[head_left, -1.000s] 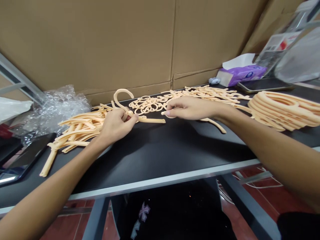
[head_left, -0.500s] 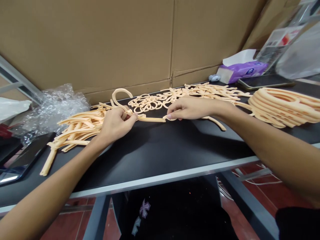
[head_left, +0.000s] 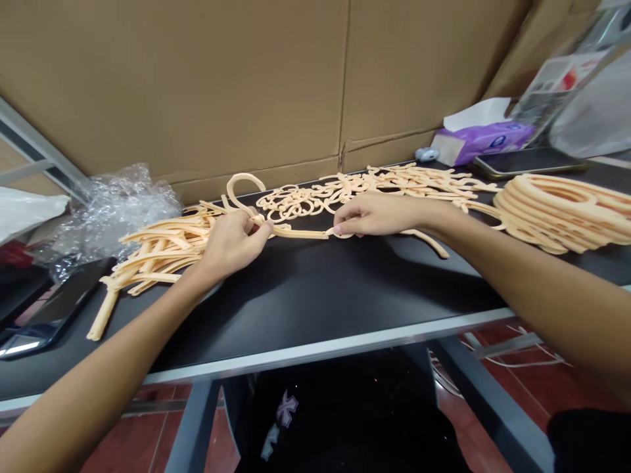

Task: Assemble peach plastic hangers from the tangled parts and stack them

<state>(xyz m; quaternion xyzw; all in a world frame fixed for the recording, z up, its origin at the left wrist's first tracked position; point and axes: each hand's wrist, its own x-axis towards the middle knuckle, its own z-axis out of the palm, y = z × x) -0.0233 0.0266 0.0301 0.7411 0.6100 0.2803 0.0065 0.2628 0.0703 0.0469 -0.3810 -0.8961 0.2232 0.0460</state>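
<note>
Our left hand (head_left: 236, 242) is closed, thumb against fingers, on the middle of a hanger (head_left: 303, 234), just above the tabletop (head_left: 296, 295). The hanger is pale peach with a smooth, dull surface, and looks like plastic. Its rounded hook rises behind the hand, curving over to the right in a wide, open loop. One slim arm runs out to the right, nearly level, with a narrow lengthwise line along it and a blunt end; our grip hides the joint in the middle.

Our right hand (head_left: 372, 215) pinches a small curved piece (head_left: 344, 235) of the same peach colour, its tip at the end of that arm; we cannot tell whether the two are joined. Beyond this hand, a bent strip (head_left: 428, 244) shows on the right.

Further out, we see a heap of long arms (head_left: 162, 253) at the left, a spread of small loops (head_left: 290, 200) behind, and a neat stack of rounded pieces (head_left: 562, 210) at the right.
</note>
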